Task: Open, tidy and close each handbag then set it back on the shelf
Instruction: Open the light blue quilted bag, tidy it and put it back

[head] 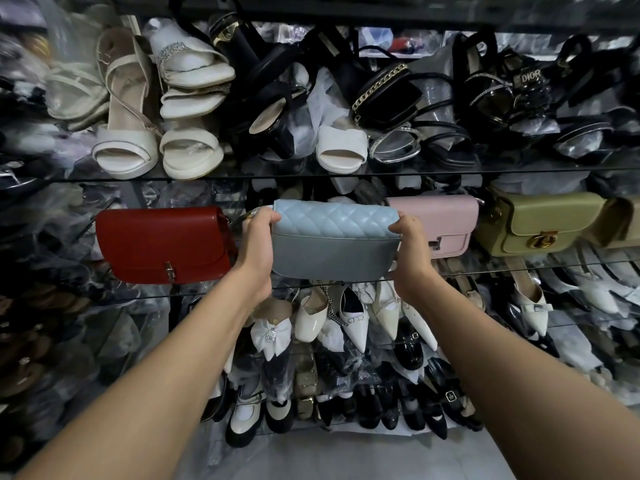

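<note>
Holding blue quilted handbag (334, 233) by both ends: left hand (258, 244) and right hand (410, 247) each clamped round one end, thumbs on top. Bag sits at front of glass shelf (491, 269), in gap between red bag (162, 244) and pink bag (446, 220), tilted with base toward camera. Clasp side hidden, probably closed, can't confirm. Level it, slide straight into gap, don't nudge neighbours, release once base flat on glass

Even, fairly bright light is cast from above. Sharp detail is seen around the left hand (258, 249) and right hand (410, 251); far outward of them, edges are blurred and the shelf (519, 170) is bowed
</note>
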